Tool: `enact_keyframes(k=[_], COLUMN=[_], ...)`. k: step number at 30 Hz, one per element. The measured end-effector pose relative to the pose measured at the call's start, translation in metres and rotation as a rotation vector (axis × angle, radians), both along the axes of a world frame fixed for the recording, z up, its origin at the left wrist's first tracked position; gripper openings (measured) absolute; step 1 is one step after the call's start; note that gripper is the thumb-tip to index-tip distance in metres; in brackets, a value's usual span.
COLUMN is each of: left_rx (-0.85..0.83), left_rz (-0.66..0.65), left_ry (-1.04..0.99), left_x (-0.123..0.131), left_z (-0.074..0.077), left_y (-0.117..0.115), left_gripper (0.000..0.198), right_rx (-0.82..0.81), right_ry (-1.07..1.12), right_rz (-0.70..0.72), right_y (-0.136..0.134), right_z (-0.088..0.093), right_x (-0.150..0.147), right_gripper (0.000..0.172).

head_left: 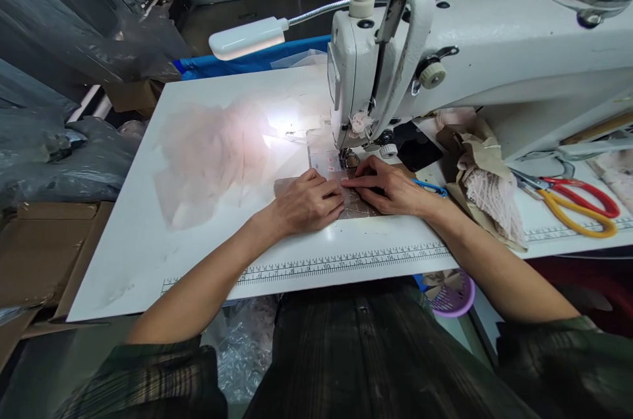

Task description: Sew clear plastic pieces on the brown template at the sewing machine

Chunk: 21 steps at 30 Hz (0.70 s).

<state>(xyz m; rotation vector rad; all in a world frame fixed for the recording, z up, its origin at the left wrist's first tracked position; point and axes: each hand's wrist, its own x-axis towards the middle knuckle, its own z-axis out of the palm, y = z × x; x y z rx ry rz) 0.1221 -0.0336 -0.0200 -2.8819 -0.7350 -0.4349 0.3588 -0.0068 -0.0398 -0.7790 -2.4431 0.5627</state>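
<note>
Both hands are at the bed of a white sewing machine (346,69), just in front of its presser foot (343,156). My left hand (312,201) lies left of the foot with its fingers curled and pressed together; whatever is under them is hidden. From the right, my right hand (388,187) reaches in, its fingers stretched and apart, fingertips close to the left hand's. Under it is the brownish, shiny machine plate (359,208). Sheer pale pink tulle (202,161) is spread on the white table to the left. A pink fabric flower (361,123) sits on the machine head.
A lit lamp (247,39) hangs over the table (123,241). Right of my hands are a blue tool (429,187), pink lace (489,185) in brown paper and scissors with red and yellow handles (576,204). A printed ruler (316,266) runs along the front edge.
</note>
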Motion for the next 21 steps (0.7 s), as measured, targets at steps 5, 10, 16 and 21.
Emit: enact_keyframes(k=[5, 10, 16, 21], left_rx=[0.003, 0.012, -0.017, -0.031], left_rz=[-0.006, 0.022, 0.031, 0.049], left_ry=[0.011, 0.01, 0.015, 0.002], left_x=[-0.002, 0.0, -0.001, -0.002], left_z=[0.001, 0.001, 0.002, -0.001], left_y=[-0.004, -0.003, 0.002, 0.006], left_gripper=[0.026, 0.026, 0.025, 0.025], right_rx=[0.019, 0.021, 0.032, 0.036], right_ry=[-0.047, -0.09, -0.159, -0.186], right_rz=[0.008, -0.04, -0.111, -0.124], right_y=[0.0, -0.004, -0.005, -0.002], right_z=[-0.001, -0.001, -0.001, 0.003], right_x=[-0.001, -0.003, -0.007, -0.011], right_gripper=[0.031, 0.032, 0.035, 0.038])
